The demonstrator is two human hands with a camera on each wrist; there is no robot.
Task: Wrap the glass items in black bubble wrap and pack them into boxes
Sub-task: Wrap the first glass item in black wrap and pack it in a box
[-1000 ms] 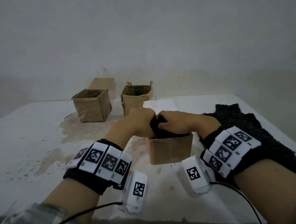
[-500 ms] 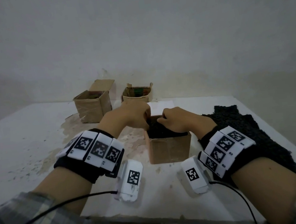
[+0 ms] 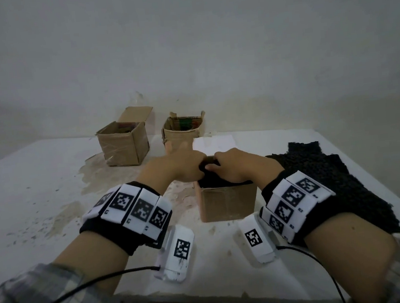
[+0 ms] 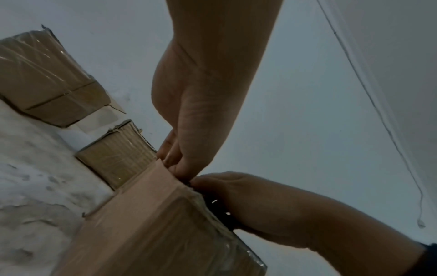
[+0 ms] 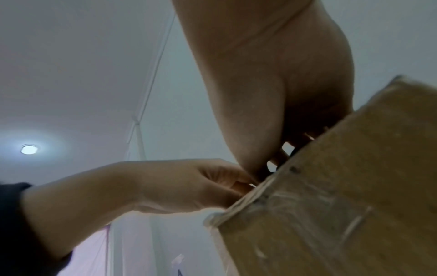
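A small open cardboard box [image 3: 227, 201] stands in the middle of the white table [image 3: 25, 194]. A bundle of black bubble wrap [image 3: 212, 183] sits in its opening; whatever it wraps is hidden. My left hand [image 3: 188, 169] grips the bundle's top from the left with curled fingers. My right hand [image 3: 231, 166] curls over it from the right, thumb on the wrap. In the left wrist view the left fingers [image 4: 179, 160] are at the box's rim [image 4: 165, 173]. The right wrist view shows the right hand [image 5: 283, 130] behind the box wall [image 5: 343, 196].
Loose sheets of black bubble wrap [image 3: 333, 181] lie on the table to the right. Two more open cardboard boxes [image 3: 124, 144] [image 3: 183, 131] stand at the back near the wall. A white sheet [image 3: 214, 143] lies behind the middle box. The table's near edge is just under my forearms.
Both hands have gone down with the black bundle, which stood above the box's rim a second ago and now sits lower in the box.
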